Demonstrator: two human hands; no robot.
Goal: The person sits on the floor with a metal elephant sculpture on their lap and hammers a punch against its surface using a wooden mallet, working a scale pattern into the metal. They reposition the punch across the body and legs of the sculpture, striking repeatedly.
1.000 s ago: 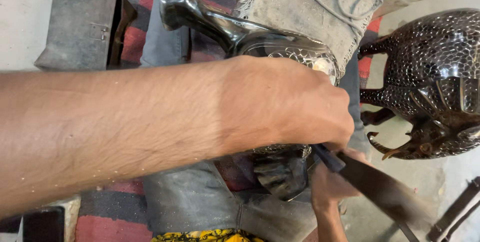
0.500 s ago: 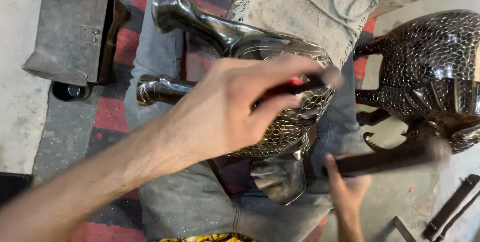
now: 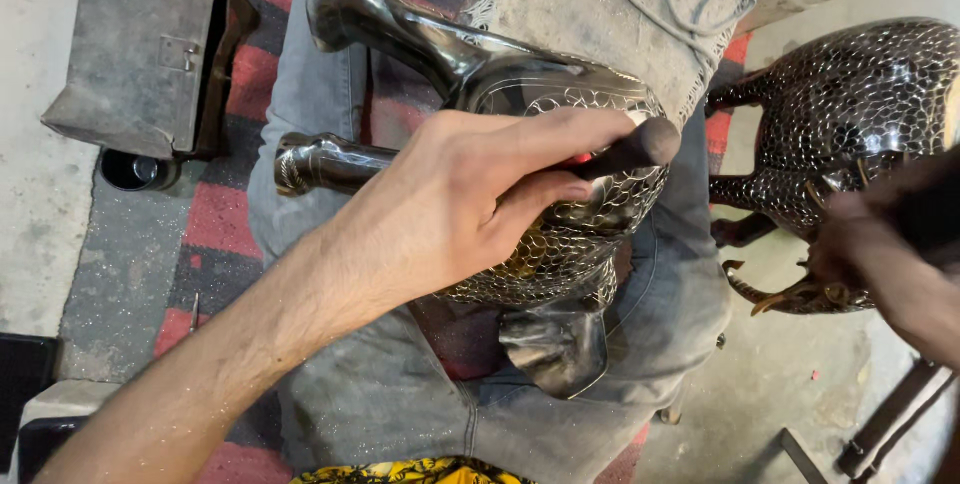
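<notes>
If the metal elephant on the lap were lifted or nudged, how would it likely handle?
The elephant looks like rigid metal, so probably stiff and heavy for its size. Its polished legs look slippery. Lying on its side across the jeans under the left hand, it might rock or slide if pushed.

We see a dark metal animal figure (image 3: 540,144) with a silvery scale pattern, yellowish low on its belly, lying on grey-blue jeans (image 3: 380,384). A second figure (image 3: 850,114) is black with fine pale scales. The rug (image 3: 215,224) has red and dark stripes. The cloth (image 3: 600,4) is beige, fringed.
</notes>
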